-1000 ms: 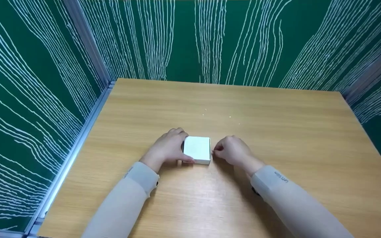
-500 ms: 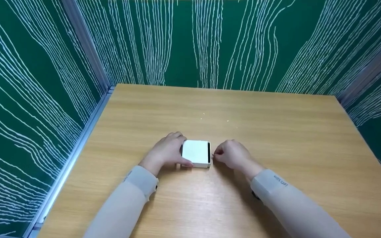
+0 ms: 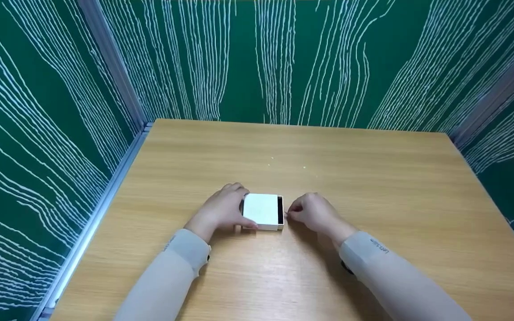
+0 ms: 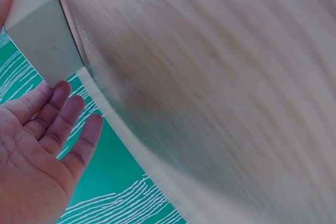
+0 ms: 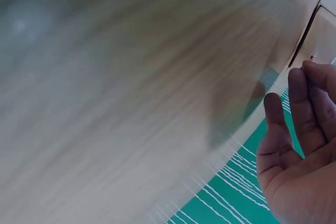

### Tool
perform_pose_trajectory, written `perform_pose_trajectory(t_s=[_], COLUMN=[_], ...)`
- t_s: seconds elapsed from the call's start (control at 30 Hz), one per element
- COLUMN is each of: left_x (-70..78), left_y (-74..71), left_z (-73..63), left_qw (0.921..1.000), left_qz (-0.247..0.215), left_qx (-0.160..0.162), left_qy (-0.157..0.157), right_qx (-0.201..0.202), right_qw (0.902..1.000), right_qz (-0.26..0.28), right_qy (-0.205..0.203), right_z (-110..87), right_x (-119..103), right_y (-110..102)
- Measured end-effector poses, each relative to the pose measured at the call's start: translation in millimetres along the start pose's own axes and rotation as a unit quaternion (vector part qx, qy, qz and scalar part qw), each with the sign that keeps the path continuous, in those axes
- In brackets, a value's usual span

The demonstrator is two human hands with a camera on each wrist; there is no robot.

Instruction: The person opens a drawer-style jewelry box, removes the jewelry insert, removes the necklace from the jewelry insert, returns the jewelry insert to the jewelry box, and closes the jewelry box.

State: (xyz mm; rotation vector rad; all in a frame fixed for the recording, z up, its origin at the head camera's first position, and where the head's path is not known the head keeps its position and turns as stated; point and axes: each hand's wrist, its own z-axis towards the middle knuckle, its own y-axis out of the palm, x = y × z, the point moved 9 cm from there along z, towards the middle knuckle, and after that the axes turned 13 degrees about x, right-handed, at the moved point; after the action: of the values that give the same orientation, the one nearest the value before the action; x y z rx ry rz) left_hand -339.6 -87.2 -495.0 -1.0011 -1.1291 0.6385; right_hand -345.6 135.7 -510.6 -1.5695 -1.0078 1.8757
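A small white drawer box lies on the wooden table, its inner tray slid partly out to the right so a dark strip of the inside shows. My left hand grips the box sleeve from the left, thumb along the near side. In the left wrist view, thumb and fingertips of that left hand touch opposite sides of the box. At the tray's right end, my right hand pinches a tiny pull tab, mostly hidden by the fingertips. The right wrist view shows this hand by the tray's end face.
Several tiny pale specks lie on the table beyond the box. Green walls with white wavy lines stand behind and at both sides. A metal frame rail runs along the table's left edge.
The inner tray has slid out to the right of the sleeve, and the dark gap has widened. Both hands keep their hold. The head view has tilted up slightly.
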Motion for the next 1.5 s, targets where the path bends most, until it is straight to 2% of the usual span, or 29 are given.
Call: perform_pose_trajectory(t_s=[0.2,0.37,0.63,1.07,1.5], left_x=[-3.0,-3.2,-4.9,-3.5,-4.8], left_y=[2.4,2.2,2.0,3.9,4.6], left_z=[-0.4,-0.4,-0.9,-1.2,-1.8], left_qw=[1.0000,0.9999,0.9997,0.9998,0.9997], left_qz=[-0.001,-0.002,-0.004,-0.001,-0.009], left_qx=[-0.003,-0.005,-0.009,-0.007,-0.008], left_qy=[-0.002,-0.009,-0.022,-0.020,-0.023], right_qx=[-0.013,-0.019,-0.016,-0.025,-0.016], right_qw=[0.9972,0.9938,0.9921,0.9920,0.9907], right_qz=[0.069,0.096,0.105,0.101,0.109], right_qy=[0.026,0.054,0.066,0.072,0.081], right_z=[-0.4,0.0,1.5,-1.9,-4.3], right_x=[6.7,10.7,13.8,15.2,19.2], right_y=[6.5,8.5,10.5,11.0,8.6])
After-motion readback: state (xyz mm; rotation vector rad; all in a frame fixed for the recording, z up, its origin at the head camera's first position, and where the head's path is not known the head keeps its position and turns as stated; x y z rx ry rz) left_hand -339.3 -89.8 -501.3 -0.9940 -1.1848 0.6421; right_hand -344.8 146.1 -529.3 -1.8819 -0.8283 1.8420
